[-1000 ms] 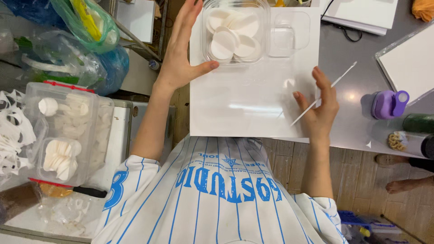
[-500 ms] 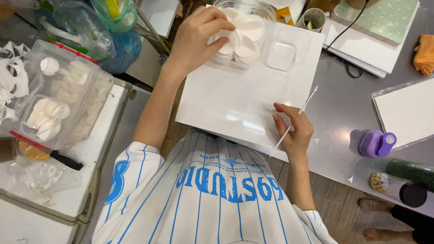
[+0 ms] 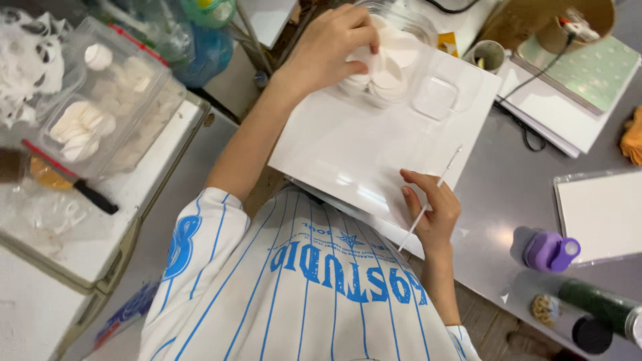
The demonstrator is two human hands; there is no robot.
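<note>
Your left hand [image 3: 331, 50] is inside the clear bowl [image 3: 420, 28] at the far edge of the white board [image 3: 348, 147], fingers closed narrowly on one white round disc [image 3: 366, 60] at the top of the pile. Your right hand [image 3: 431, 210] rests on the board's near edge, thumb and fingers pinched on a thin white stick [image 3: 436, 187] that points toward the small clear square dish [image 3: 435, 97]. Judgement: lift a single disc by its rim, check that none clings beneath, and hold the stick low and clear of the board's face. Packaging noted: a clear lidded box [image 3: 100, 100] of similar white discs stands well to your left, a purple squat bottle [image 3: 545, 249] and a dark green bottle [image 3: 598, 304] are on the grey table [image 3: 508, 180] to your right, and a green dotted folder [image 3: 582, 67] lies at the far right. No labels are legible.
</note>
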